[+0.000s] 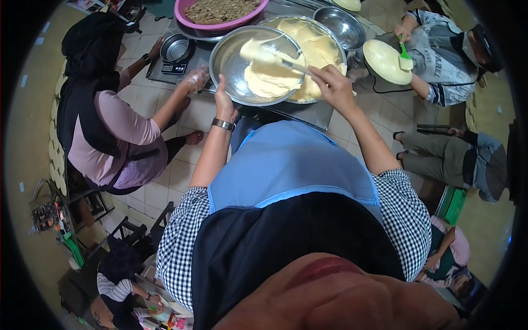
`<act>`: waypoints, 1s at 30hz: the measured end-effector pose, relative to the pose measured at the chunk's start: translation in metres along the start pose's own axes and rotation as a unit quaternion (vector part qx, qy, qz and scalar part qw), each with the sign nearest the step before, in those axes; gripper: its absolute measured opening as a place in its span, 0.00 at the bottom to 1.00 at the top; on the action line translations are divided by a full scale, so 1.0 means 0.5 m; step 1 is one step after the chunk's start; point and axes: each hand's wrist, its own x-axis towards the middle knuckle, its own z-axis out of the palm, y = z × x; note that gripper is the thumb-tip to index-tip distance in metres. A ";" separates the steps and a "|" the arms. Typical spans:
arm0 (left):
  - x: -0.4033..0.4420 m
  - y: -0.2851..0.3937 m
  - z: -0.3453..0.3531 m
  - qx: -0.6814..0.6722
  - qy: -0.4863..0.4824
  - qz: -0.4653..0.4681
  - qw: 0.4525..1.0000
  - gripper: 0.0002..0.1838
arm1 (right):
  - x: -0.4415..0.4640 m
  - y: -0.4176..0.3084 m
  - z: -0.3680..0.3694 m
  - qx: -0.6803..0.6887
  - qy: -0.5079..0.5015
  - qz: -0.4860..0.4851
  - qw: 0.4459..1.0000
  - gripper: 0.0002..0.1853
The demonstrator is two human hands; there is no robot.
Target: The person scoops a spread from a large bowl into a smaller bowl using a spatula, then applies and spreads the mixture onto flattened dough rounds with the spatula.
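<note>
My left hand (224, 103) grips the near left rim of a wide metal bowl (224, 63), thumb on the inner side. Inside the bowl lies a mound of pale yellow batter (269, 81). My right hand (336, 89) is closed round the handle of a spatula (296, 66), whose head is thickly coated in batter and held over the bowl. Behind and to the right, partly covered by the bowl, a larger basin (342, 59) contains more of the same batter.
A pink tub (181, 19) of brown pieces stands at the back. A small metal bowl (175, 49) sits on a scale (173, 69) at left, near a co-worker's gloved hand (195, 80). At right, another co-worker holds a batter-coated plate (385, 60) and green brush (405, 56). An empty metal bowl (341, 27) stands behind.
</note>
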 end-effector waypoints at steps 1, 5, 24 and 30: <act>0.010 -0.005 -0.002 0.006 0.000 0.000 1.000 0.31 | -0.015 -0.007 0.004 -0.080 -0.031 -0.019 0.996 0.17; 0.042 0.002 0.001 0.026 -0.008 0.007 1.000 0.31 | -0.055 0.007 -0.032 -0.185 -0.078 -0.100 0.974 0.28; 0.047 0.014 -0.078 0.002 0.070 0.062 0.996 0.34 | -0.018 0.314 0.097 -0.235 -0.287 0.258 0.892 0.12; -0.006 -0.009 -0.103 -0.020 0.096 0.081 0.992 0.34 | 0.030 0.317 0.233 0.231 -0.264 0.516 0.782 0.12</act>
